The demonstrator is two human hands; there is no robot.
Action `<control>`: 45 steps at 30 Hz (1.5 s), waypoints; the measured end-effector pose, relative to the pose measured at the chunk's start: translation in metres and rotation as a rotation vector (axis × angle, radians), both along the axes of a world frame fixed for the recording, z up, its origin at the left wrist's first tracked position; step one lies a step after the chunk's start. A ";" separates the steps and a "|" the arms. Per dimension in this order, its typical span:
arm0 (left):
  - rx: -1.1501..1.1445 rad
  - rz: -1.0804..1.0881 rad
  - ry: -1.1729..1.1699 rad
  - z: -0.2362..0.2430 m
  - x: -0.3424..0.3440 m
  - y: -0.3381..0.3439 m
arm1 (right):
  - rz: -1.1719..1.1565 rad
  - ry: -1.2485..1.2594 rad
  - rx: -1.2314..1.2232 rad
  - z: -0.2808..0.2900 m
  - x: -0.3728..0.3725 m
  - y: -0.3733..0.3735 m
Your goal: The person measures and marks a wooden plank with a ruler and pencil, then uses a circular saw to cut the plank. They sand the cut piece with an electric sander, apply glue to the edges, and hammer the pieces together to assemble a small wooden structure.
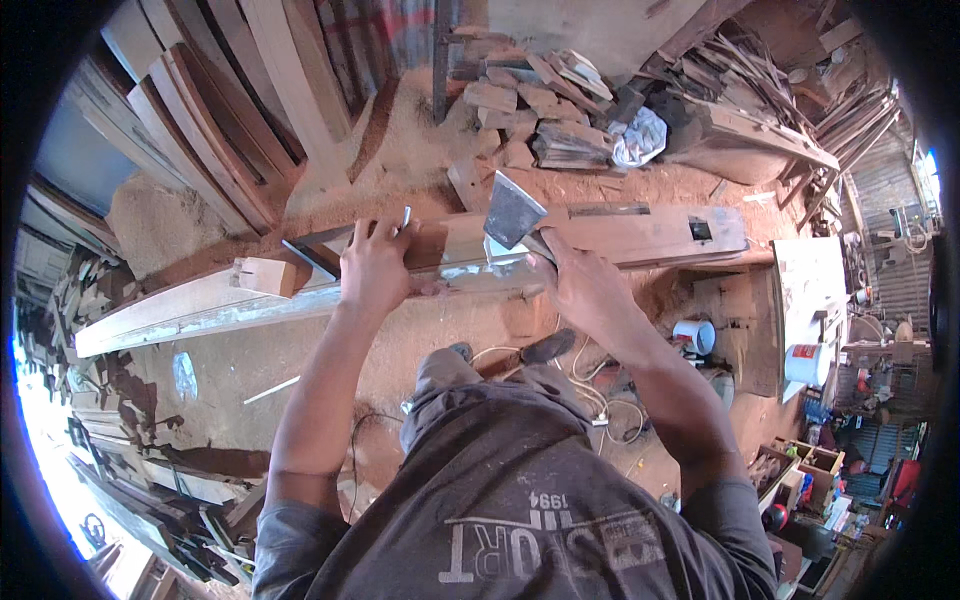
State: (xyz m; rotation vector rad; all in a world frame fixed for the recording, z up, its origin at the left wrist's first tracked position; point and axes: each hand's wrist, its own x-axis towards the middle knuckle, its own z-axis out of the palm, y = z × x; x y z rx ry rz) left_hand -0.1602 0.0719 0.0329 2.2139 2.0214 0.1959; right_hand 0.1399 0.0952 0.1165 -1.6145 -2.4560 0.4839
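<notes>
A long wooden beam (190,310) lies across in front of me, from lower left to upper right, with a rectangular mortise (700,230) near its right end. My left hand (375,268) presses on the beam and holds a dark metal try square (312,250) against it. My right hand (585,290) grips the short handle of a hatchet. The hatchet's broad grey blade (512,210) stands on the beam's top face, just right of my left hand. A cut tenon block (265,275) sticks out of the beam to the left.
Planks (215,120) lean at the upper left. Wood offcuts (540,100) and a white bag (638,137) lie behind the beam on sawdust. Near my feet are white cables (595,395), a dark tool (545,347), a white mug (697,335) and a white bucket (805,365).
</notes>
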 end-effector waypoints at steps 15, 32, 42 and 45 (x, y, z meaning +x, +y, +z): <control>0.031 0.028 0.000 0.003 0.000 -0.006 | 0.009 0.057 -0.008 0.029 -0.018 0.000; 0.003 0.039 -0.042 0.011 -0.001 -0.003 | -0.080 -0.075 -0.067 0.011 -0.014 -0.011; 0.120 0.002 -0.003 0.019 0.001 -0.006 | -0.185 0.176 -0.018 0.045 -0.012 -0.007; 0.107 -0.005 -0.036 0.015 0.003 -0.002 | -0.073 -0.170 -0.152 -0.009 -0.004 -0.008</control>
